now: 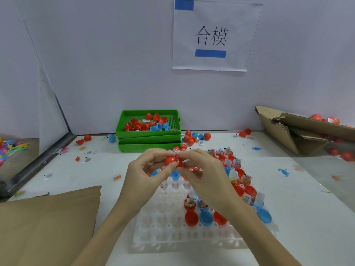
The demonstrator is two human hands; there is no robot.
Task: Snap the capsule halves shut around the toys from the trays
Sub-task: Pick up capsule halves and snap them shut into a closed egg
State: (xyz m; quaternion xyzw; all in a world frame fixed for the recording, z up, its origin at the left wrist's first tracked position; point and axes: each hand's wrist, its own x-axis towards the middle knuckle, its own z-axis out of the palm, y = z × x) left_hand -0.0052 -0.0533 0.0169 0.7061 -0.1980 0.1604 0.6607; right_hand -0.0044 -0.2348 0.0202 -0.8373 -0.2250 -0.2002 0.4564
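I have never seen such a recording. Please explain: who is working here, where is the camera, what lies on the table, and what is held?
There is no machine: a person works with two bare hands. The single picture comes from a camera on their head, looking down. The left hand and right hand together grip a red capsule above a white tray with many cups; some cups hold red and blue capsule halves and small packed toys. Behind stand stacked green trays with more halves. Loose capsules, labels and little toys lie scattered on the table. Cardboard lies on the left.
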